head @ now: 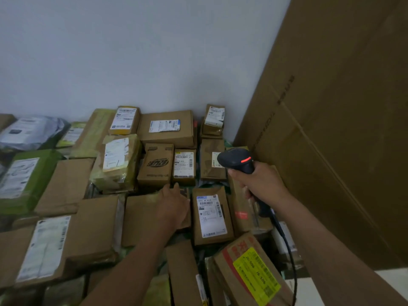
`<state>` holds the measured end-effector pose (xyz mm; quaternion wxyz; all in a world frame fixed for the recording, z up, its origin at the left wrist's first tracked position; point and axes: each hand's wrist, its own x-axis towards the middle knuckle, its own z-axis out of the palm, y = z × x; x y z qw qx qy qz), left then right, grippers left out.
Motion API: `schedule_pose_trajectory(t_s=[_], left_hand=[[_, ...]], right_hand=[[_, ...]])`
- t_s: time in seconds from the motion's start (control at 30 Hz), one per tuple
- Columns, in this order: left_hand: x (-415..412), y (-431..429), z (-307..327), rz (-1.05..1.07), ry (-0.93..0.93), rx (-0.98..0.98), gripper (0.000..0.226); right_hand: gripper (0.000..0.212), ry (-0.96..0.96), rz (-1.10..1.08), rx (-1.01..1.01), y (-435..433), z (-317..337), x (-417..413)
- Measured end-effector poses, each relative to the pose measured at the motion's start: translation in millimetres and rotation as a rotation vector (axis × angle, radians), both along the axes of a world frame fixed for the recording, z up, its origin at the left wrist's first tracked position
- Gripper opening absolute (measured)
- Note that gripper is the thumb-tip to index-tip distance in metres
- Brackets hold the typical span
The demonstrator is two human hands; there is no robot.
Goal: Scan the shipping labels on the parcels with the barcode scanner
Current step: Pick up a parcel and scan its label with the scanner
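The black plastic barcode scanner (237, 160), red strip lit, is gripped by the right hand (262, 184) over the cardboard parcels by the wall corner. The white label (215, 161) beneath its head is half hidden. The left hand (172, 206) is laid flat, fingers straight, on a plain brown parcel (141, 217).

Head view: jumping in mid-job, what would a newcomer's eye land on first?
The black barcode scanner with its glowing red strip, gripped in the right hand at centre right, points toward the labelled parcels near the wall. Next come the left hand, resting on a plain brown parcel in the middle, and the bright yellow label at bottom right.
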<state>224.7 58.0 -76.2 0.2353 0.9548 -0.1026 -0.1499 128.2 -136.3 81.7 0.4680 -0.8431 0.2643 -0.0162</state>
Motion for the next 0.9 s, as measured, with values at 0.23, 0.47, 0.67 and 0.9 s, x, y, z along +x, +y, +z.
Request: schedule_pose_trajectory(t_s=[0.23,0.47,0.67,0.9], left_hand=[[62,-40,9,-0.031,-0.075,-0.003,0.070],[103,-81,-21,-0.011,-0.137,0.267,0.077],[94,-106,-40,0.177,-0.073,0.341,0.094],[95,-108,-40,0.465,0.082,0.023,0.114]], right_hand=[[0.022,0.034,0.175,0.021,-31,-25,72],[0.024,0.150,0.270,0.080,-67,-87,102],[0.030,0.139,0.176,0.240,-82,-105,101],[0.033,0.142,0.187,0.314,-88,-97,100]])
